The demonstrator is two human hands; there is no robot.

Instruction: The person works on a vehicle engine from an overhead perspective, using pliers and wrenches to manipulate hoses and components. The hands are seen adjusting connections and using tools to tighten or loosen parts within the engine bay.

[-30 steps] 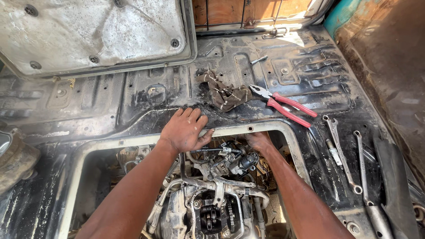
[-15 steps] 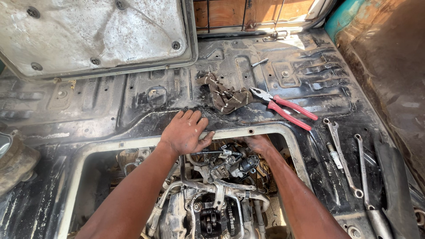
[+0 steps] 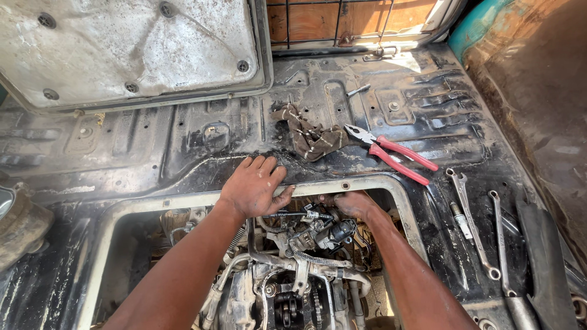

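Work is at the top edge of the floor hatch, centre frame. Left hand (image 3: 254, 186) lies flat, fingers spread, on the black floor panel (image 3: 183, 146) at the opening's upper rim (image 3: 367, 182) — bracing, gripping nothing. Right hand (image 3: 350, 203) is tucked just under that rim on the right, fingers curled down into the engine bay; whether it's pinched on a part or only feeling for one, I can't tell — fingertips are hidden.

The thing being worked looks like the small carburettor-like assembly (image 3: 327, 232) just below the right hand, lower centre. Its long axis runs roughly left-right across the frame, slightly tilted, dark round end pointing toward the right. A thin rod or cable (image 3: 287, 214) runs horizontally just above it, between the two hands.

Judgement on doing this well: keep the left palm planted as the brace, work the right by feel in short moves, and pull along the assembly's axis rather than across it — the spring (image 3: 318, 260) and hoses beside it look easy to snag.

Red-handled pliers (image 3: 391, 153) lie upper right of the opening, nose pointing upper left, next to a dirty rag (image 3: 312, 137). Spanners (image 3: 471, 223) sit at right, well apart.
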